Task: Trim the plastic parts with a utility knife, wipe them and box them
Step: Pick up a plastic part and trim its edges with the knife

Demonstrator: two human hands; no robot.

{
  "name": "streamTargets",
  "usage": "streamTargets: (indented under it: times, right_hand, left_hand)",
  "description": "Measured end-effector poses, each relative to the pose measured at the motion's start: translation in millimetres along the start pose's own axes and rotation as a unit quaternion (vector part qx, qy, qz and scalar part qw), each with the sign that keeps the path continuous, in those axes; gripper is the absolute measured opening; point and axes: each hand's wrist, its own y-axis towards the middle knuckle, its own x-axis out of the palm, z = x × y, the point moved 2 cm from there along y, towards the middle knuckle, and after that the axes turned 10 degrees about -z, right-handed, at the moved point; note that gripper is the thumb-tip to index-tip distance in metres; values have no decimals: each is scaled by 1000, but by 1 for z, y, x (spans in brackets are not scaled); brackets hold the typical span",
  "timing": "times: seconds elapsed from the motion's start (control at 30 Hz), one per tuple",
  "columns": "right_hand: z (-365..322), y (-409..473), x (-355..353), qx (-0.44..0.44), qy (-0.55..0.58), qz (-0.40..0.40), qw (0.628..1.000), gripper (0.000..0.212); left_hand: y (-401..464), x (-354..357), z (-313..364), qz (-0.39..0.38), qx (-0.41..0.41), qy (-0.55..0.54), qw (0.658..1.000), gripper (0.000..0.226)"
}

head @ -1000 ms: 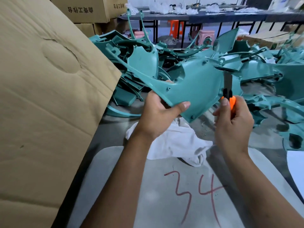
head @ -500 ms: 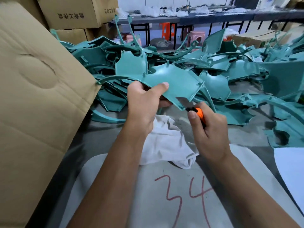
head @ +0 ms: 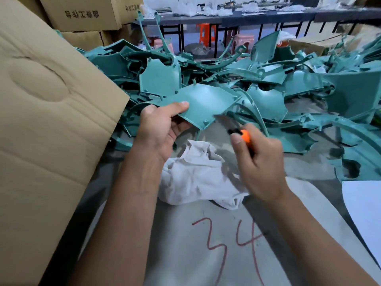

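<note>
Left hand grips the teal plastic part to present its edge; right hand fingers grip the utility knife, blade at that edge, ready to trim.

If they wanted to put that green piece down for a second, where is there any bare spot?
Bare room lies near the red "34" on the grey sheet, just this side of the white rag, between the forearms. A smaller grey patch shows right of the right hand. Beyond the rag, the teal parts pile is crowded.
</note>
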Motion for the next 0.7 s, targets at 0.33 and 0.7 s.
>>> streamTargets:
  times: [0.33, 0.7]
  right_hand:
    - [42, 2, -23, 240, -152, 60, 957, 50]
    - [25, 2, -12, 104, -95, 11, 990, 46]
  left_hand:
    - [-2, -9, -20, -27, -24, 35, 999, 39]
    - [1, -10, -21, -51, -38, 31, 997, 43]
